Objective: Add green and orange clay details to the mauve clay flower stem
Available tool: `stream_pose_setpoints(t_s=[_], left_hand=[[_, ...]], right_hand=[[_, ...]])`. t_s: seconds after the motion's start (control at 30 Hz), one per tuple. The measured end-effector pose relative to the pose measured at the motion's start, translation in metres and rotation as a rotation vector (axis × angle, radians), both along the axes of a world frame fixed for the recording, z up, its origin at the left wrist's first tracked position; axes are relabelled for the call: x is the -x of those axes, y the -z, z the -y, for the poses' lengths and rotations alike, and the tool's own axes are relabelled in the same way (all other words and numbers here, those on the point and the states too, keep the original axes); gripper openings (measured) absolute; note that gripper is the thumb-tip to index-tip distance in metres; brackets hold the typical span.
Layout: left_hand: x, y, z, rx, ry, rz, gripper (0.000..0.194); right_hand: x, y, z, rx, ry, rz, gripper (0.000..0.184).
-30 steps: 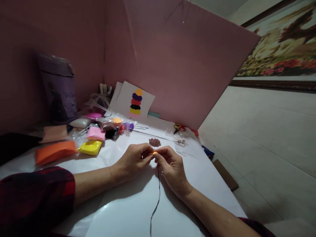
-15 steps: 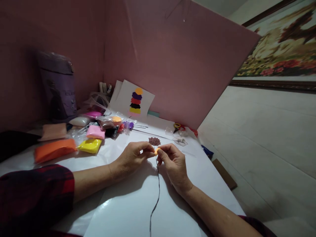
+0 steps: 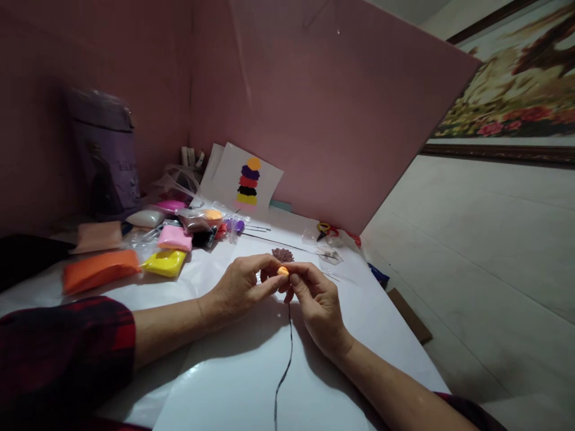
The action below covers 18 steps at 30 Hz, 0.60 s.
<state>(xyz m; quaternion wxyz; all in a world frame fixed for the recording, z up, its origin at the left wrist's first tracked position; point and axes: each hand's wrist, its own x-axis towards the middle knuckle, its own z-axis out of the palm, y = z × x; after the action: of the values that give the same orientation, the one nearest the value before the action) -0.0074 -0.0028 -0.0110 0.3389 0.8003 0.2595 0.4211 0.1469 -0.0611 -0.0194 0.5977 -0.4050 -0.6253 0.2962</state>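
Note:
A small ball of orange clay (image 3: 283, 271) is pinched between the fingertips of both hands. My left hand (image 3: 245, 278) holds it from the left, thumb below and fingers curled over. My right hand (image 3: 317, 293) presses on it from the right with thumb and forefinger. Just beyond the fingertips stands a brownish-purple, petalled clay flower (image 3: 283, 255), its lower part hidden behind the fingers. A thin dark cord (image 3: 291, 347) runs from beneath the hands toward me over the white sheet; its upper end is hidden.
Bags of coloured clay, among them orange (image 3: 101, 270) and yellow (image 3: 164, 263), lie at the left. A card with coloured shapes (image 3: 248, 179) leans against the pink wall. Scissors (image 3: 322, 231) lie at the back right; a purple container (image 3: 105, 158) stands back left.
My fingers have closed further around the orange clay, which now looks rounder. The hands stay in nearly the same place; the view has shifted slightly.

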Motion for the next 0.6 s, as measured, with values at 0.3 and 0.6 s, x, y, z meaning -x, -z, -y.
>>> stream_pose_setpoints(t_s=[0.3, 0.6], left_hand=[[0.0006, -0.0021, 0.0012, -0.020, 0.002, 0.048, 0.019], [-0.0010, 0.0059, -0.0045, 0.101, 0.055, 0.038, 0.019]], right_hand=[[-0.0030, 0.0063, -0.0018, 0.025, -0.037, 0.010, 0.010], [-0.0029, 0.0060, -0.0059, 0.075, 0.017, -0.031, 0.006]])
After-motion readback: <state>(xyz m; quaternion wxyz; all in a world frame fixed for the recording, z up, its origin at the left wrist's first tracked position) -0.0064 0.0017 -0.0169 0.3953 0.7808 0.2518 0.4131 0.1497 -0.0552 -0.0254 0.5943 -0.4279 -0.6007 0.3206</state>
